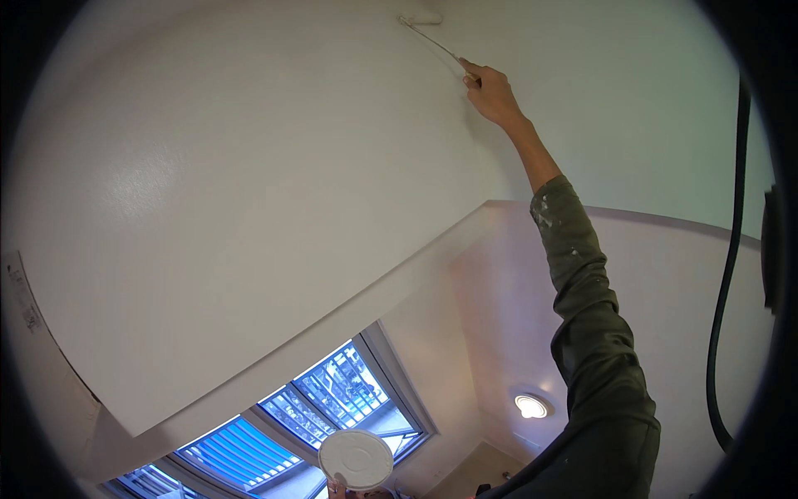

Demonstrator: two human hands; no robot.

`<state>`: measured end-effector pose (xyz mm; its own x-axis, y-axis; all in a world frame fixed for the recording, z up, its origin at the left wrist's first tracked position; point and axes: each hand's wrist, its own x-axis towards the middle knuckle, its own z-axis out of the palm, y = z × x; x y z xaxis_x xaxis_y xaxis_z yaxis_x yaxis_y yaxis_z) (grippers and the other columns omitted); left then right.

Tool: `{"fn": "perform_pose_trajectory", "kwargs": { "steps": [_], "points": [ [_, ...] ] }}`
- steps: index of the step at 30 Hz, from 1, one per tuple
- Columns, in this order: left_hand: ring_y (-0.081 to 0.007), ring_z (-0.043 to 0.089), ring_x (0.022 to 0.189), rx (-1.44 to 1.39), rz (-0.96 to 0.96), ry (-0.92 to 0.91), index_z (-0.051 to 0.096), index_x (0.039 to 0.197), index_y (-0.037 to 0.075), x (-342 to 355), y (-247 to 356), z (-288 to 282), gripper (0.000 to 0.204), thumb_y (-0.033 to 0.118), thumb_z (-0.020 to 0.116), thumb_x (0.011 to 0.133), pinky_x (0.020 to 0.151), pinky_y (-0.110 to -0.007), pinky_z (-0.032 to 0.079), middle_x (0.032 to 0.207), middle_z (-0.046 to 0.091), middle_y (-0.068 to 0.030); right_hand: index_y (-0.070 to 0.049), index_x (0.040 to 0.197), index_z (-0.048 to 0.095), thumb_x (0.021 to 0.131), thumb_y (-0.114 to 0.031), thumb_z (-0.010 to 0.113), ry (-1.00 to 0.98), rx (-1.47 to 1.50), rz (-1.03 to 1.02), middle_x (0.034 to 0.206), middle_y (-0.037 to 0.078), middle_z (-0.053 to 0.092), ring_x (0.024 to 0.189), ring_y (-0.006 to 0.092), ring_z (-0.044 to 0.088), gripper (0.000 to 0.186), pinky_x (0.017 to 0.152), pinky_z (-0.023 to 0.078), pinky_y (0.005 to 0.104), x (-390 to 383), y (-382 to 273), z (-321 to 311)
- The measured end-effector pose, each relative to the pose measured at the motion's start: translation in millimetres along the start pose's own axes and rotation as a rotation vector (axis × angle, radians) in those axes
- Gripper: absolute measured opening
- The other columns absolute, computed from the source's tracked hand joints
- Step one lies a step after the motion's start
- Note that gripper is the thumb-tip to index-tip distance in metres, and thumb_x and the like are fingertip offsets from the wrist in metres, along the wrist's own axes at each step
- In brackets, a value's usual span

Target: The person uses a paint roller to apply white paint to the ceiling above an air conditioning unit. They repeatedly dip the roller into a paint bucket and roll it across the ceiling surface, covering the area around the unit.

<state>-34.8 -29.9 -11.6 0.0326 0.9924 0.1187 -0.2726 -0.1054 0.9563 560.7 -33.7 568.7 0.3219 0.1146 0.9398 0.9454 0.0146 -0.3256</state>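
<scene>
My right hand (492, 96) reaches up high, its fingers closed round the handle of a small paint roller (431, 39). The roller's thin wire frame runs up and left to a pale roller head (424, 20) at the white painted surface, near a corner line. The dark green sleeve (582, 258) on that arm carries white paint spots. At the lower edge, the fingers of my left hand (337, 489) grip the rim of a round white disc (356, 459), like a bucket's lid or base. Most of that hand is cut off by the picture's edge.
A large white panel-like surface (249, 208) fills the upper left. Below it are windows (332, 391) with bars and blue light. A round lit lamp (530, 406) sits beside my right arm. A black cable (727, 274) hangs at the right. A printed label (23, 291) is at far left.
</scene>
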Motion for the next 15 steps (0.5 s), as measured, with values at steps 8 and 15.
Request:
{"fn": "perform_pose_trajectory", "kwargs": {
  "steps": [8,15],
  "points": [
    [-0.0247,0.056,0.113,-0.076,-0.138,0.118,0.049,0.133,0.001,-0.7,24.5,18.7,0.047,0.023,0.063,0.094,0.096,-0.041,0.048,0.127,0.057,-0.0118,-0.012,0.137,0.056,0.091,-0.016,0.054,0.062,-0.058,-0.082,0.113,0.022,0.067,0.103,0.0371,0.065,0.046,0.093,0.051,0.0447,52.6,-11.0,-10.5],
    [-0.0243,0.056,0.113,-0.139,-0.194,0.118,0.05,0.133,0.003,-2.7,19.9,12.7,0.045,0.021,0.063,0.094,0.093,-0.039,0.05,0.125,0.058,-0.0123,-0.013,0.136,0.057,0.091,-0.018,0.055,0.027,0.024,-0.021,0.116,0.021,0.067,0.107,0.0378,0.064,0.046,0.096,0.05,0.0441,28.9,-3.4,2.8]
  ]
}}
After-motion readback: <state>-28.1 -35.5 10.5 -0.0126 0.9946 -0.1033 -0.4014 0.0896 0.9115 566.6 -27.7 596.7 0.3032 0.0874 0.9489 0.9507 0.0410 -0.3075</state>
